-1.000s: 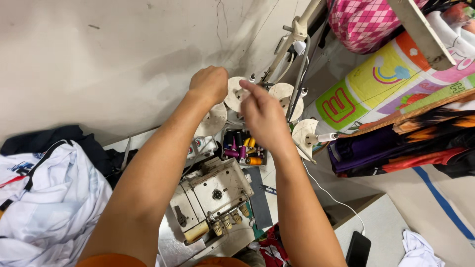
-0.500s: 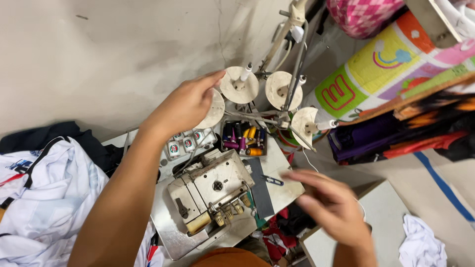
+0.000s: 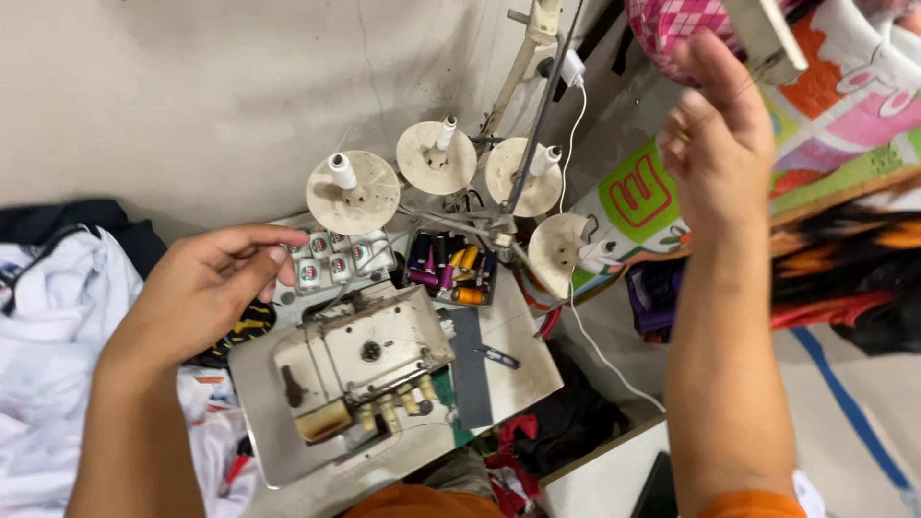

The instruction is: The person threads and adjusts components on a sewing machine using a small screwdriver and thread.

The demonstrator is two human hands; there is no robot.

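A: Left hand (image 3: pixel 206 288) hovered loosely curled, empty, beside the small white thread spools (image 3: pixel 331 257) behind the cream overlock machine (image 3: pixel 350 369).

B: Right hand (image 3: pixel 720 144) was raised, fingers open. Those spools looked light, rigid; I'd pinch one by its sides.

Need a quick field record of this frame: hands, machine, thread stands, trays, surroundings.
left hand: empty, fingers curled, over the small spool tray
right hand: raised, open, holds nothing, near the pink checked fabric
machine: cream overlock sewing machine on its table
thread stands: four round discs, each with a spindle
colour tray: box of mixed thread spools
left side: white cloth pile
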